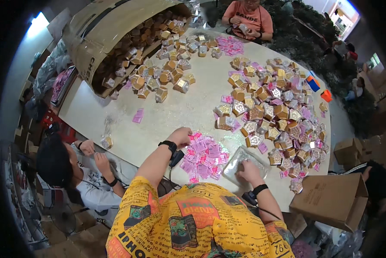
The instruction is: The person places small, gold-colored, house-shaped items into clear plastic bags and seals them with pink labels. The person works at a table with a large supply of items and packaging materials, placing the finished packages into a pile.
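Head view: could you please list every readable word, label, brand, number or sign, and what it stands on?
I won't copy the wording, but print shows here:
Yellow shirt: dark letters and numbers, partly legible.
Co-worker's coral shirt: a line of dark capitals, legible.
Large tipped carton: dark capitals, partly legible.
Pink tags: too small to read.
White shirt: dark marks, too small to read.
Open brown box: faint print, too small to read.

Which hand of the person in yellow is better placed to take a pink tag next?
Probably the left hand: it is at the edge of the pink tags, while the right hand is on the clear plastic stack beside them.
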`<state>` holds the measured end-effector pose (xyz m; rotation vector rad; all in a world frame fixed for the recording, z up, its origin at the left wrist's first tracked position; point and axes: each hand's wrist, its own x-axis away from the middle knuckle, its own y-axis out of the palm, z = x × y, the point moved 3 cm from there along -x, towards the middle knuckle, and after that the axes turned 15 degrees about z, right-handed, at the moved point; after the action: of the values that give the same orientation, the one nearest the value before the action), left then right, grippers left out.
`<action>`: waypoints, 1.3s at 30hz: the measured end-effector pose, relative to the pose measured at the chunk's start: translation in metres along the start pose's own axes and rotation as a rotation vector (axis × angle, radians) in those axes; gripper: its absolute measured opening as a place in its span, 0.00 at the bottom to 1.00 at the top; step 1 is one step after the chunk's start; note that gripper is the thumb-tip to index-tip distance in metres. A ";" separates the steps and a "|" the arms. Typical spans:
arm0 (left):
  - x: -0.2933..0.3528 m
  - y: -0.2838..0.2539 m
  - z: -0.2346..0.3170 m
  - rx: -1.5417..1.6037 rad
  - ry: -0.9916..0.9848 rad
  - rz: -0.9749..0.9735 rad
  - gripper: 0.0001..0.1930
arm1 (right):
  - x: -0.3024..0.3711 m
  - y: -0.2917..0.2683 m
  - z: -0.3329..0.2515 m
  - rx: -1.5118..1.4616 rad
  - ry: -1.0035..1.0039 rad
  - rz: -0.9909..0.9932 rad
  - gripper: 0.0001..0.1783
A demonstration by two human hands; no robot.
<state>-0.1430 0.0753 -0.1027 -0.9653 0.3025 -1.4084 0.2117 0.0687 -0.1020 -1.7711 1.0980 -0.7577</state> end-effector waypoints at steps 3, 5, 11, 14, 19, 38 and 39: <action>-0.001 -0.007 0.001 -0.259 0.143 -0.052 0.18 | 0.014 0.022 0.002 -0.049 0.035 0.078 0.13; 0.000 -0.021 0.016 -0.484 0.209 -0.018 0.15 | 0.014 0.036 0.012 -0.093 0.052 0.110 0.12; -0.011 0.011 0.028 -0.399 0.254 -0.048 0.14 | 0.012 0.028 0.022 -0.228 0.170 0.163 0.11; -0.004 0.049 0.022 -0.499 0.371 -0.005 0.28 | 0.016 0.010 0.017 -0.254 0.205 0.257 0.12; 0.008 0.049 0.039 -0.484 0.347 0.057 0.27 | 0.027 -0.014 0.014 -0.317 0.239 0.430 0.14; 0.042 0.002 0.045 0.774 -0.265 -0.232 0.16 | -0.031 -0.021 -0.096 -0.635 -0.079 0.170 0.14; 0.045 0.000 0.051 0.726 -0.242 -0.212 0.17 | -0.038 -0.016 -0.106 -0.620 -0.125 0.158 0.14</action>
<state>-0.0986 0.0539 -0.0559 -0.5560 -0.4817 -1.4148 0.1133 0.0679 -0.0446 -2.1649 1.4691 -0.2078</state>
